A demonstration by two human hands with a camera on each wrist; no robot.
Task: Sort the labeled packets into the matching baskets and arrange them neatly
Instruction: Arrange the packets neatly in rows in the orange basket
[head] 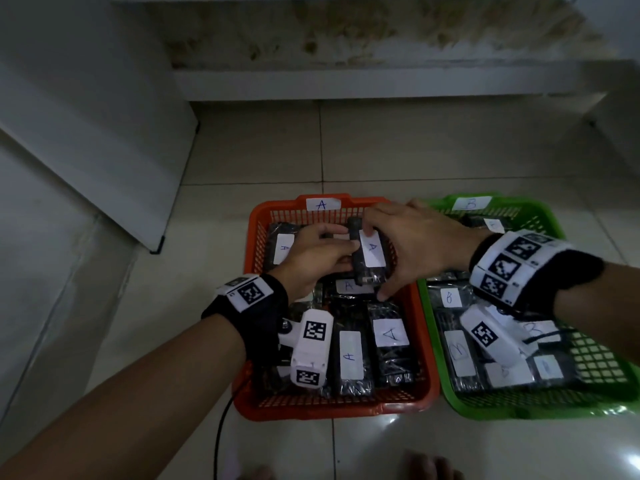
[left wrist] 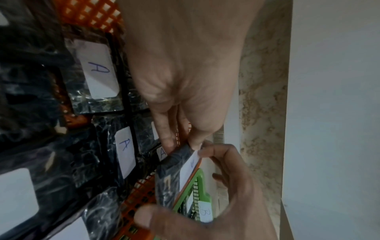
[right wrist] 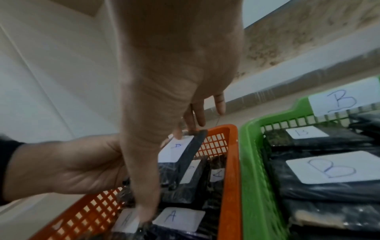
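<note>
My two hands hold one black packet (head: pixel 369 259) with a white "A" label, lifted over the far half of the orange basket (head: pixel 329 410), which is tagged "A". My left hand (head: pixel 329 249) pinches its left edge, fingertips (left wrist: pixel 171 144) on the corner. My right hand (head: pixel 401 254) grips it from the right, fingers over the far end and thumb (right wrist: pixel 146 209) at the near end. Several "A" packets (head: pixel 389 344) lie in the orange basket. The green basket (head: pixel 502 408), tagged "B", holds several "B" packets (head: pixel 457 351).
The two baskets stand side by side on a tiled floor (head: pixel 381 150). A white panel (head: pixel 86 133) rises at the left and a low stained ledge (head: pixel 346 81) runs along the back. A black cable (head: pixel 221 431) and toes (head: pixel 426 465) are at the near edge.
</note>
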